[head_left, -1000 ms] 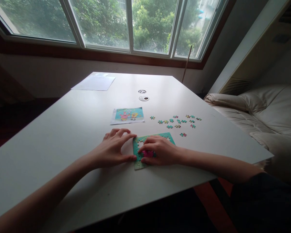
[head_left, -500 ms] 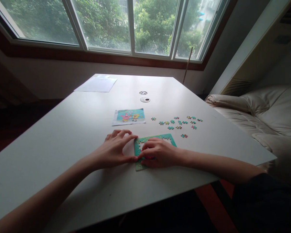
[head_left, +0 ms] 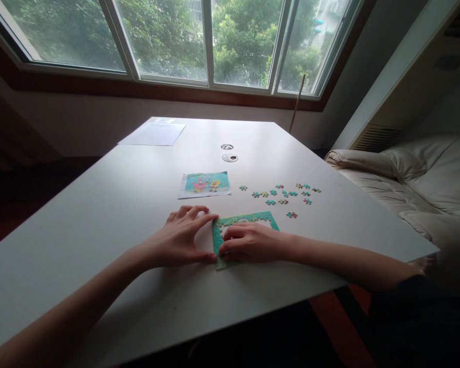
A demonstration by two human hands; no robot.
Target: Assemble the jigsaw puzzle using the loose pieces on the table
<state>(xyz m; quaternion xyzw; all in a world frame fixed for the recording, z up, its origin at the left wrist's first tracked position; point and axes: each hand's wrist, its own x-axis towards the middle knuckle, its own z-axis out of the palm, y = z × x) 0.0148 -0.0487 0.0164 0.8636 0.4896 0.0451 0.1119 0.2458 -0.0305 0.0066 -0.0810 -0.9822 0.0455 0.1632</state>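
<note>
A partly filled jigsaw puzzle point(head_left: 217, 235) with a green border lies near the table's front edge, its pale inner area showing at the top. My left hand point(head_left: 182, 235) rests at its left side, fingers apart, with the index fingertip at the upper left corner and the thumb against the lower left edge. Over the middle of the puzzle, my right hand point(head_left: 255, 242) has its fingers curled and brought together at the lower left part. Whatever is under those fingertips is hidden. Loose puzzle pieces point(head_left: 285, 193) lie scattered beyond the puzzle, to the right.
A picture sheet point(head_left: 205, 184) with two cartoon figures lies behind the puzzle. Farther back are two round inserts point(head_left: 230, 158) in the white table point(head_left: 99, 220) and a paper sheet point(head_left: 153, 134) at the far left. A pale sofa point(head_left: 425, 174) stands on the right.
My right hand has shifted slightly over the puzzle, its fingers lower and closer together, and the pink patch under them is now covered. My left hand stays in place.
</note>
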